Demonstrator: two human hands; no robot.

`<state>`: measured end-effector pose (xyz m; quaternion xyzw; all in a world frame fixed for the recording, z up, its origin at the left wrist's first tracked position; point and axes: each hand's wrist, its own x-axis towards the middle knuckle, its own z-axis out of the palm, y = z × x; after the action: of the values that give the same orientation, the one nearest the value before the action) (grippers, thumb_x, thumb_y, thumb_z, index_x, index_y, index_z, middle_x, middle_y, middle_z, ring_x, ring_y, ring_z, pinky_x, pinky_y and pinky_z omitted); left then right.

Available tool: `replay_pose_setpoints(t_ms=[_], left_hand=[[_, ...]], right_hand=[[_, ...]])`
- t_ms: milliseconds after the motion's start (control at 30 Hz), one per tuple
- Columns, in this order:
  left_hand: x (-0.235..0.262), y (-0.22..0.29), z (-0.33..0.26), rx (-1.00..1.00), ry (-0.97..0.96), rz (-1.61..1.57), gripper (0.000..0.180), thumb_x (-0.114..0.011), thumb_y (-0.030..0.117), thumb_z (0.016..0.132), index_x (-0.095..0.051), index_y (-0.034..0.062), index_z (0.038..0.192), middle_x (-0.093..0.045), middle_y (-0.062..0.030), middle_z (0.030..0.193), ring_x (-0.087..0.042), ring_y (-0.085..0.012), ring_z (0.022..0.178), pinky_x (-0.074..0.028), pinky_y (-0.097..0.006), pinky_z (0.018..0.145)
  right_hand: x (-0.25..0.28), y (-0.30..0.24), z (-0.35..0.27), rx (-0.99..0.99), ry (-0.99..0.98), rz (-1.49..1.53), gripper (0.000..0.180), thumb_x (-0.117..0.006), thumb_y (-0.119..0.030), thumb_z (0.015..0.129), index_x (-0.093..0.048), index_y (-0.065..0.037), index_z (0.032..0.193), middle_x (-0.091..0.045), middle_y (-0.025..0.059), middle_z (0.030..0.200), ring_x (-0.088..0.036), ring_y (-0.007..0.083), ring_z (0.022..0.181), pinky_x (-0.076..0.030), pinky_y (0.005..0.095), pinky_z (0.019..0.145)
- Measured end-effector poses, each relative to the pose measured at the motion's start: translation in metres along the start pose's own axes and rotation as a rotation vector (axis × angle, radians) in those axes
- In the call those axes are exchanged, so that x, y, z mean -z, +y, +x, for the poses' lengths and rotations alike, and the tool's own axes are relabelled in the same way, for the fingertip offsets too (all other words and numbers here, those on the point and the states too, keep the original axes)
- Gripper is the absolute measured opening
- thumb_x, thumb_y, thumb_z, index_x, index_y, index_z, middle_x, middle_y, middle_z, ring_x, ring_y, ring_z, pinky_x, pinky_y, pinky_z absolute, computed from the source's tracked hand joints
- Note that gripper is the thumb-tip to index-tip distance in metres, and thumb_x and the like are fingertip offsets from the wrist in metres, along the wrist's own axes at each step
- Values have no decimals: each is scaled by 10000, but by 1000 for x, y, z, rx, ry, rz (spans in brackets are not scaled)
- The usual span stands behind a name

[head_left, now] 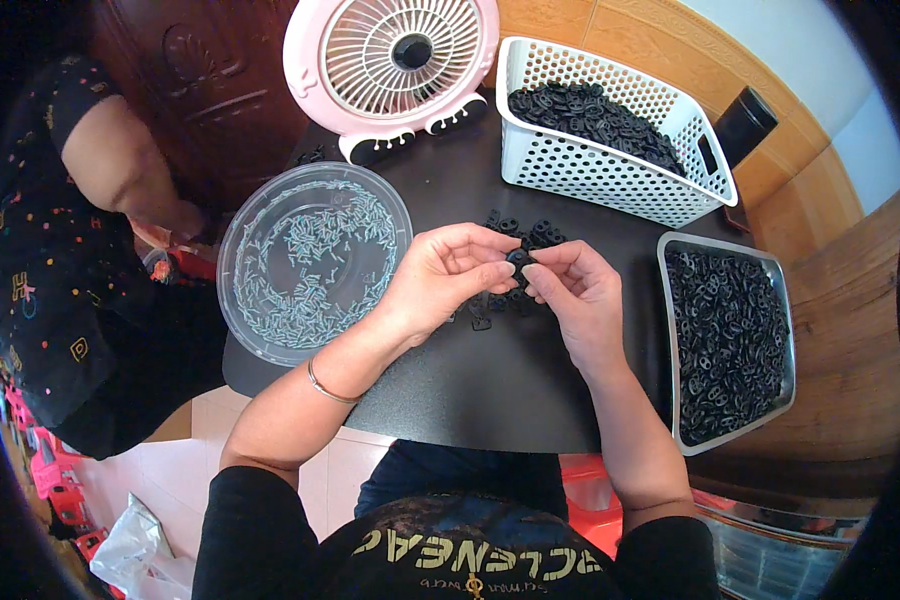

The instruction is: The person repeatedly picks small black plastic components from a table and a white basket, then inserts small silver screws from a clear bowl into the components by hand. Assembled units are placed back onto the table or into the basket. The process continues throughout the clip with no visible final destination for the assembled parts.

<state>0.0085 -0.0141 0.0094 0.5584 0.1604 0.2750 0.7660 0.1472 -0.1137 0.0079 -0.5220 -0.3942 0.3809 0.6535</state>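
Observation:
Above the middle of the dark table, my left hand (448, 272) and my right hand (582, 295) meet, thumbs and fingertips pinched on one small black plastic part (518, 258). Its exact kind is too small to make out. Just beyond and beneath my fingers lies a loose pile of similar black parts (542, 234). To the left of my left hand stands a round clear plastic tub (232, 300) holding many small pale blue-green pins (320, 235). At the right, a metal tray (673, 330) is full of black two-holed pieces (727, 340).
A white perforated basket (610, 195) with more black parts stands at the back right, a black cylinder (745, 125) behind it. The pink fan (315, 60) is at the back. Another person (80, 260) sits at the left. On the floor lies a plastic bag (135, 545).

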Motion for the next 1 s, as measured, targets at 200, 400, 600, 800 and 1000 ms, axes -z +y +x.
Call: replay_pose_setpoints(t_ms=[200, 400, 600, 800, 1000], left_hand=[[-2, -2, 0, -6, 29, -5, 212, -606, -12, 779, -583, -18, 990, -627, -81, 802, -608, -105, 709, -500, -203, 658], [-1, -5, 0, -27, 39, -14, 191, -604, -11, 782, -587, -15, 972, -627, -74, 805, -607, -103, 714, -495, -204, 661], [-1, -3, 0, -13, 20, -2, 182, -596, -12, 791, -581, -20, 972, -625, -70, 836, -605, -102, 742, -495, -213, 694], [-4, -4, -1, -11, 61, 5, 185, -607, -26, 771, -599, -10, 955, -632, -71, 785, -604, -96, 687, -490, -189, 639], [-2, -5, -1, 18, 36, -37, 202, -591, -9, 788, -594, -11, 989, -629, -74, 824, -600, -99, 720, -493, -197, 667]], right_hand=[[1, 2, -1, 12, 1, -15, 84, -618, -16, 780, -569, -8, 848, -613, 53, 784, -572, 76, 679, -473, 197, 617], [-1, 1, -1, -3, 8, -39, 90, -626, -25, 777, -568, -9, 844, -613, 50, 775, -573, 74, 678, -471, 192, 607], [0, 0, -2, 6, 12, -22, 94, -628, -30, 777, -569, -7, 846, -615, 51, 764, -572, 73, 664, -466, 193, 610], [0, 2, -1, 0, 4, -20, 90, -625, -24, 777, -569, -5, 846, -613, 53, 748, -568, 74, 653, -459, 194, 598], [-1, 3, -2, 7, 11, -38, 98, -624, -17, 775, -568, -5, 855, -611, 51, 773, -563, 71, 667, -446, 193, 577]])
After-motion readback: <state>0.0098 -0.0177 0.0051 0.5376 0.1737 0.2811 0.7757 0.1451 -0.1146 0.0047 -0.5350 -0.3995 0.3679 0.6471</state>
